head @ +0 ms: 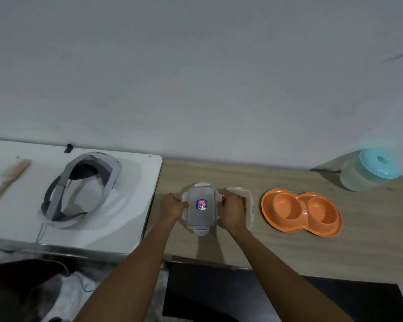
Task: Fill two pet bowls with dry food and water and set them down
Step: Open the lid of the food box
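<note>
A clear rectangular container lid [200, 207] with snap flaps and a blue-red sticker is held between both hands over the wooden table [277, 247]. My left hand [172, 205] grips its left edge, my right hand [232, 209] grips its right edge. Behind my right hand sits a pale container [248, 201], mostly hidden, with something brown inside. To the right lies an orange double pet bowl [301, 211], both wells empty. A translucent jar with a teal lid [370, 170] stands at the far right by the wall.
A white table [135, 194] adjoins on the left, carrying a grey headset with a strap [79, 189] and a wooden stick [7, 182]. A grey wall runs behind both tables. Dark floor and fabric lie below the front edges.
</note>
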